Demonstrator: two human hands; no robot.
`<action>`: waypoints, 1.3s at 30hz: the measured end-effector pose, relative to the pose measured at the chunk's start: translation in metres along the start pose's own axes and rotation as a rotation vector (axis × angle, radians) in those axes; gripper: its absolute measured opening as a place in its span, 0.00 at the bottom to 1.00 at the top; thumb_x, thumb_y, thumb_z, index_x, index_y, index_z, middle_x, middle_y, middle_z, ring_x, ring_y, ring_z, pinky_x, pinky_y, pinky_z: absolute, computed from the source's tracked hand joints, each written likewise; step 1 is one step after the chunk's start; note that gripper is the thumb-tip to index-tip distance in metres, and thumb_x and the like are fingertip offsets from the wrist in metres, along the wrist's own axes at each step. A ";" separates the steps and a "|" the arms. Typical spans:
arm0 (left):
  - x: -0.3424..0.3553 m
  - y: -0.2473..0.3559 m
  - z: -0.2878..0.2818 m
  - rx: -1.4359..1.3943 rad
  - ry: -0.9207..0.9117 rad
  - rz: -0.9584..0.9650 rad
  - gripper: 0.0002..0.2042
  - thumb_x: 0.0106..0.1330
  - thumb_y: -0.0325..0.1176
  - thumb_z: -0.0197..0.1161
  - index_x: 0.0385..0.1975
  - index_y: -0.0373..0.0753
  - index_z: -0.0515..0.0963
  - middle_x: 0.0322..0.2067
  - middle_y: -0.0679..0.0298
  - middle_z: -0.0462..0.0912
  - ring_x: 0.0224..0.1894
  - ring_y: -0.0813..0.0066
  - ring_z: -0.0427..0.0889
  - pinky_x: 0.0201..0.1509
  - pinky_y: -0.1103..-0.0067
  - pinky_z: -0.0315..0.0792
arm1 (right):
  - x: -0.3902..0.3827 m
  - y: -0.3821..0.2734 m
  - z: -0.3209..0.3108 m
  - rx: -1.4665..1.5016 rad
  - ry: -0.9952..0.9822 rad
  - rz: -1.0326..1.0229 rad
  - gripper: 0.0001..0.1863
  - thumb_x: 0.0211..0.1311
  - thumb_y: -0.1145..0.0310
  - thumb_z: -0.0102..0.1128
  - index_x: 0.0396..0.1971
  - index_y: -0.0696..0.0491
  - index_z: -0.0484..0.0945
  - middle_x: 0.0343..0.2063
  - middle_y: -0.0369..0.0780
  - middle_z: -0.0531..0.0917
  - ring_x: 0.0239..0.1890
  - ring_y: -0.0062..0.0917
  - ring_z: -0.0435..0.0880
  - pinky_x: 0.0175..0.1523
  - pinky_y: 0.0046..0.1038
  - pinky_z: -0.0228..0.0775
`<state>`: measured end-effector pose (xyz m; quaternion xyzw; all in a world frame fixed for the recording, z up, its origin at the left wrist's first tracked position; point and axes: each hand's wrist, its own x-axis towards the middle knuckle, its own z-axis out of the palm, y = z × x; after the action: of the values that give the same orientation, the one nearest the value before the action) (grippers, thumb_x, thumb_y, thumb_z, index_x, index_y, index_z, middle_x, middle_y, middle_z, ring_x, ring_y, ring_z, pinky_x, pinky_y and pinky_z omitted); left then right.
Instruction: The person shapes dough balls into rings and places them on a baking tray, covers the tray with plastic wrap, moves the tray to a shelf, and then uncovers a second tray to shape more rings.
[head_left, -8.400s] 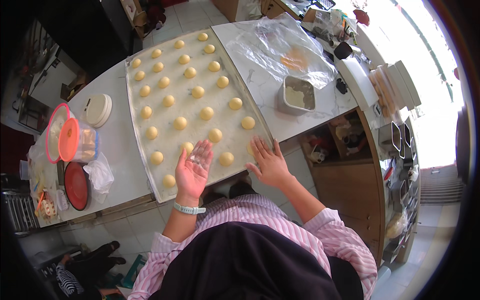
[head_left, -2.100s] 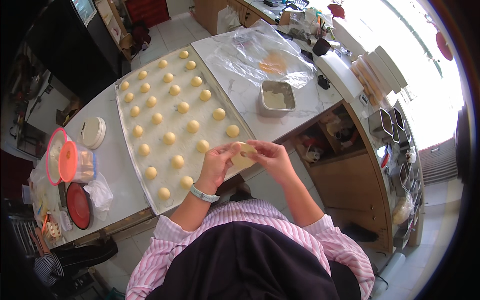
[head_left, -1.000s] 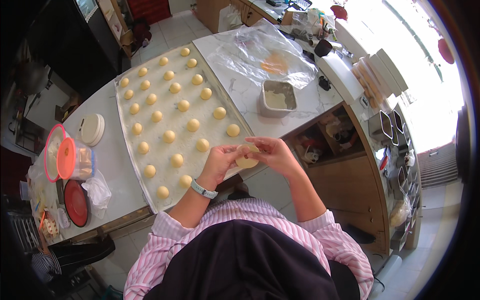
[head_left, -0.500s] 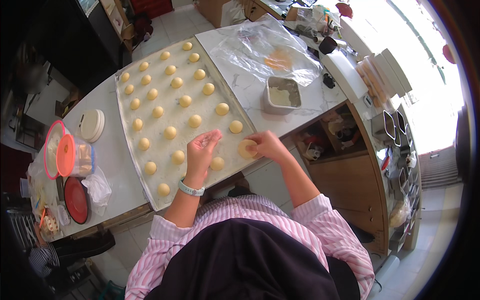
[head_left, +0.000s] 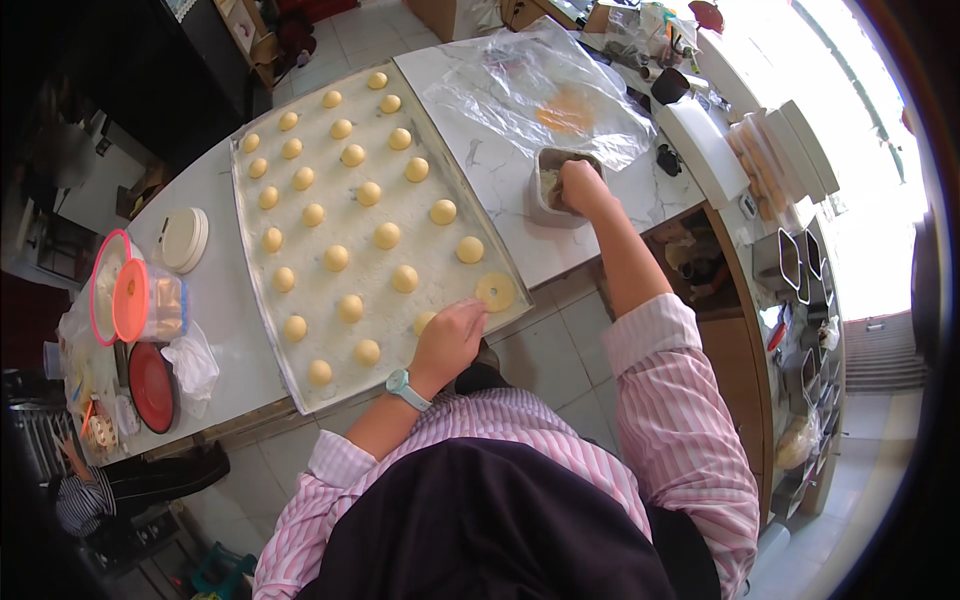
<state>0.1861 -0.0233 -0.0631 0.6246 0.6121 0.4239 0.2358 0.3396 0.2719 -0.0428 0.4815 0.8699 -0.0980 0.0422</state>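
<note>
A pale dough ring (head_left: 494, 292) with a small hole in its middle lies flat at the near right corner of a large floured tray (head_left: 312, 262). My left hand (head_left: 449, 347) is palm down beside it, fingers stretched toward its edge and holding nothing that I can see. A dough ball (head_left: 425, 322) sits against that hand, partly covered. My right hand (head_left: 580, 187) reaches into a square metal tin (head_left: 549, 213) holding pale flour; its fingertips are hidden inside. Several round dough balls (head_left: 386, 235) stand in rows across the tray.
Crumpled clear plastic sheeting (head_left: 500, 100) lies behind the tin. To the left are a white round lidded container (head_left: 183, 241), a tub with an orange rim (head_left: 130, 300) and a red plate (head_left: 153, 388). Metal moulds (head_left: 775, 258) line the right shelf. Another person (head_left: 85, 500) is at lower left.
My right hand has let go of the dough piece and moved up and right into the tin. The left hand has come down and right, close to the dough ring.
</note>
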 end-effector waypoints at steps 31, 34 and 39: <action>-0.138 -0.004 -0.072 -1.720 1.214 -0.399 0.27 0.69 0.41 0.42 0.59 0.24 0.54 0.62 0.47 0.57 0.66 0.57 0.55 0.69 0.66 0.52 | -0.143 -0.163 0.065 -0.001 -0.101 -1.194 0.38 0.63 0.40 0.33 0.62 0.57 0.56 0.63 0.43 0.59 0.66 0.33 0.54 0.68 0.46 0.35; -0.136 -0.001 -0.071 -1.671 1.211 -0.408 0.25 0.69 0.40 0.43 0.58 0.25 0.57 0.61 0.47 0.59 0.65 0.57 0.57 0.68 0.66 0.53 | -0.142 -0.163 0.068 0.105 -0.093 -1.180 0.33 0.63 0.46 0.39 0.60 0.55 0.60 0.62 0.42 0.61 0.65 0.33 0.57 0.68 0.46 0.37; -0.140 0.001 -0.068 -1.624 1.217 -0.422 0.24 0.68 0.40 0.45 0.56 0.25 0.61 0.58 0.48 0.64 0.63 0.57 0.60 0.67 0.67 0.57 | -0.118 -0.157 0.053 0.366 -0.071 -1.016 0.17 0.55 0.65 0.53 0.46 0.48 0.74 0.51 0.39 0.71 0.55 0.32 0.67 0.63 0.44 0.50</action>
<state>0.1460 -0.1736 -0.0602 -0.1623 0.2544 0.9028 0.3065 0.2687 0.0814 -0.0546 -0.0041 0.9600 -0.2721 -0.0657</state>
